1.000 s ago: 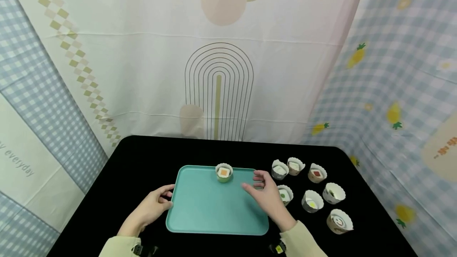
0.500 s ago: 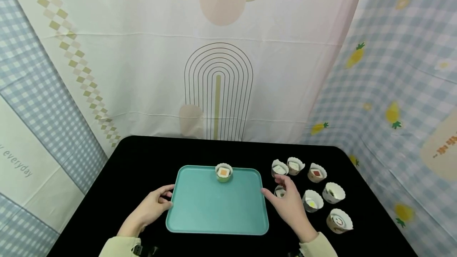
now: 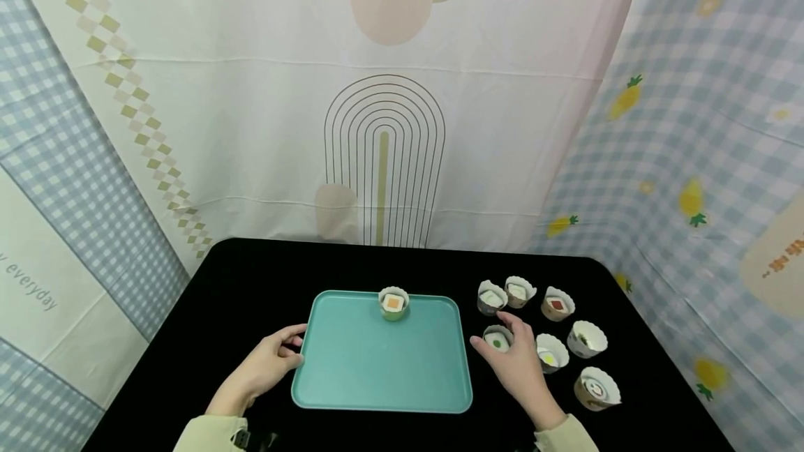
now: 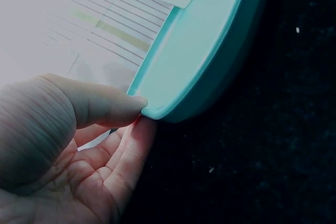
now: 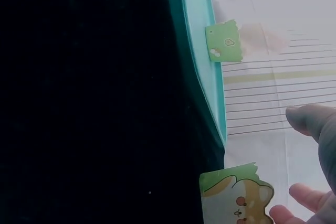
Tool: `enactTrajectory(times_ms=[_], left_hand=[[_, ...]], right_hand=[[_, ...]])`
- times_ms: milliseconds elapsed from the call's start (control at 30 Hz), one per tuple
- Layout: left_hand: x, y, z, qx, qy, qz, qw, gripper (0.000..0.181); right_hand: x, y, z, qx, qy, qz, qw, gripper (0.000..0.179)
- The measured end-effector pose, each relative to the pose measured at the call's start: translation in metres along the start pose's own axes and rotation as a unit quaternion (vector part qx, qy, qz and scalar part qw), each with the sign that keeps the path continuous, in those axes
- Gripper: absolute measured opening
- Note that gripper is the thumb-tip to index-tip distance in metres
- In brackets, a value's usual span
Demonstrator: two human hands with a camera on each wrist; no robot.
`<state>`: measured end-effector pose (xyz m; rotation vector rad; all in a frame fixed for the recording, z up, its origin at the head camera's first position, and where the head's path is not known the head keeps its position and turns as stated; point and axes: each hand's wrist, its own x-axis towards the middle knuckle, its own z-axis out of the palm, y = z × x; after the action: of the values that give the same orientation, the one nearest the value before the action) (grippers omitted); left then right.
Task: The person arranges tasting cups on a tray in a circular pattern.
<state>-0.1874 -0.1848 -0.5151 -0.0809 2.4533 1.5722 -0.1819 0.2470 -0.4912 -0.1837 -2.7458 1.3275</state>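
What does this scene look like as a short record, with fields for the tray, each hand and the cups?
Tray: teal, rectangular, on the black table
Left hand: thumb and finger pinch the tray's left rim
Cup on tray: one, near the far edge, orange square inside
Right hand: spread beside the cup with the green mark; contact unclear
Cups right of tray: seven, including the green-marked one; another shows red, another yellow
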Motion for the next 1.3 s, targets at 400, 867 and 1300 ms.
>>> enactTrajectory(times_ms=[400,867,1300], left_hand=[[-0.001,0.001,0.0,0.0,-0.001,0.0,1.0,0.055],[0.0,-0.001,0.0,0.005,0.004,0.004,1.0,0.056],[0.001,-0.001,0.0,0.007,0.006,0.005,0.9999,0.056]], right_hand=[[-0.001,0.015,0.004,-0.006,0.015,-0.015,0.9998,0.084],[-0.002,0.024,0.011,0.045,-0.008,0.026,0.9986,0.088],[0.003,0.032,0.016,0.057,-0.012,0.048,0.9972,0.069]])
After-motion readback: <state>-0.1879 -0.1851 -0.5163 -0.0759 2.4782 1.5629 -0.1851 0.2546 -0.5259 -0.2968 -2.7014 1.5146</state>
